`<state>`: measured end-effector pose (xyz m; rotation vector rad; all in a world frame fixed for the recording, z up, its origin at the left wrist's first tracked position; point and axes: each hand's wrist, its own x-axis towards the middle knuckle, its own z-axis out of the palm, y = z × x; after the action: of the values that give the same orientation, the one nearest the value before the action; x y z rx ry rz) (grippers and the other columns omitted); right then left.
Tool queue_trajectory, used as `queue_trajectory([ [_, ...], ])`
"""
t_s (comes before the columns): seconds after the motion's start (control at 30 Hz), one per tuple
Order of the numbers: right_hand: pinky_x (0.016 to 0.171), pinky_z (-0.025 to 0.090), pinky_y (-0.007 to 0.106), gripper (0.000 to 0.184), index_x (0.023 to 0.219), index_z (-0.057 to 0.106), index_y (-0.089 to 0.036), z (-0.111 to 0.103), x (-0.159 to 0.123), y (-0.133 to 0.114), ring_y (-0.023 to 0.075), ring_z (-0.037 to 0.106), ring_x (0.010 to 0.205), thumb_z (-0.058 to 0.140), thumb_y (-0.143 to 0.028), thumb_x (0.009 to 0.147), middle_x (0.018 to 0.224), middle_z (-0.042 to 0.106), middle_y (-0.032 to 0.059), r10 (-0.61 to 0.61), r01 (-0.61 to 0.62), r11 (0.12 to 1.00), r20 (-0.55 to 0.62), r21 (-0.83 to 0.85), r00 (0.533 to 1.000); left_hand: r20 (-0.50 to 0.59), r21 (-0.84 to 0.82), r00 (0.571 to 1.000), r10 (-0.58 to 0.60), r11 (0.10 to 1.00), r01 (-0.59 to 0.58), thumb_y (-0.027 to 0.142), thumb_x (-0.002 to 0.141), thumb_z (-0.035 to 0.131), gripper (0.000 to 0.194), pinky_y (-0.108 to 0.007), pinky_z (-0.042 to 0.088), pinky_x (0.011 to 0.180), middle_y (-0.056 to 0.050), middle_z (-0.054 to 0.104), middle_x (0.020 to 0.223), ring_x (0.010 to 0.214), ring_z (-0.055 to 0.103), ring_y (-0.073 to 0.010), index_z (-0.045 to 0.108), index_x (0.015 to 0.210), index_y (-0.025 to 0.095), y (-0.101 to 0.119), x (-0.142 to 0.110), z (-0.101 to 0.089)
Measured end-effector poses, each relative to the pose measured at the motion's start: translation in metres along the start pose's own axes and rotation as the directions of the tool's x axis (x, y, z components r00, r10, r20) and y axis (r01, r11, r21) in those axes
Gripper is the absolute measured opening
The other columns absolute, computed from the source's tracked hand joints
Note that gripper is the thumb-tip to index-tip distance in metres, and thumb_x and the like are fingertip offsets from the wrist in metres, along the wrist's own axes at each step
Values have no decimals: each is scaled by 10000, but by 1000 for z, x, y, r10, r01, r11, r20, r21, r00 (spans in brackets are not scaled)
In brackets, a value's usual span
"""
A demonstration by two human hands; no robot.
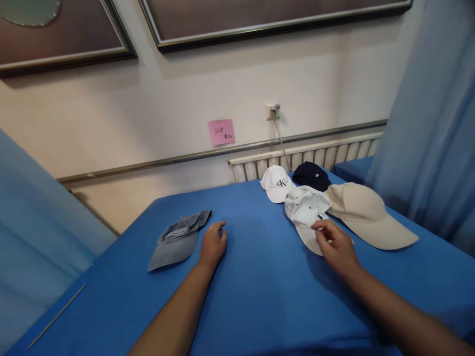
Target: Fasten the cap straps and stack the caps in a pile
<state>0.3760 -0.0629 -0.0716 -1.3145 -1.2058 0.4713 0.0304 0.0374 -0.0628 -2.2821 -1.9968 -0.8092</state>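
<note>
A grey cap (177,240) lies flat on the blue table (260,291) at the left. My left hand (213,244) rests on the cloth just right of it, fingers loosely curled, holding nothing. My right hand (336,244) pinches the brim of a white cap (306,210). Beside that cap lie a beige cap (367,215) to the right, a white cap with a black logo (277,184) behind, and a dark navy cap (311,175) at the back.
A white radiator (308,155) and a rail run along the wall behind the table. A pink note (221,132) and a socket with a cable (273,111) are on the wall. Blue curtains (430,123) hang at both sides.
</note>
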Motion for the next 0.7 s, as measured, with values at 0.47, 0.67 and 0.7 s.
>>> queue_trajectory([
  [0.47, 687, 440, 236, 196, 866, 654, -200, 155, -26, -24, 126, 574, 730, 527, -81, 776, 845, 632, 12, -232, 295, 953, 795, 70, 561, -92, 443, 931, -354, 822, 357, 284, 848, 487, 357, -491, 436, 880, -233, 617, 1139, 1035, 605, -363, 555, 1135, 83, -70, 29, -24],
  [0.67, 648, 434, 229, 192, 859, 652, -203, 141, -22, -25, 118, 559, 692, 537, -72, 779, 842, 630, 6, -161, 250, 968, 805, 16, 571, -14, 469, 948, -317, 835, 287, 195, 850, 446, 333, -452, 462, 856, -197, 653, 1099, 1032, 609, -348, 621, 1124, 123, -73, 36, -21],
  [0.7, 652, 433, 232, 195, 860, 654, -203, 141, -22, -26, 118, 559, 694, 535, -70, 780, 848, 630, 7, -170, 265, 964, 804, 16, 570, -8, 463, 951, -310, 841, 278, 180, 850, 438, 345, -456, 461, 858, -197, 655, 1102, 1034, 610, -348, 625, 1135, 124, -73, 36, -22],
])
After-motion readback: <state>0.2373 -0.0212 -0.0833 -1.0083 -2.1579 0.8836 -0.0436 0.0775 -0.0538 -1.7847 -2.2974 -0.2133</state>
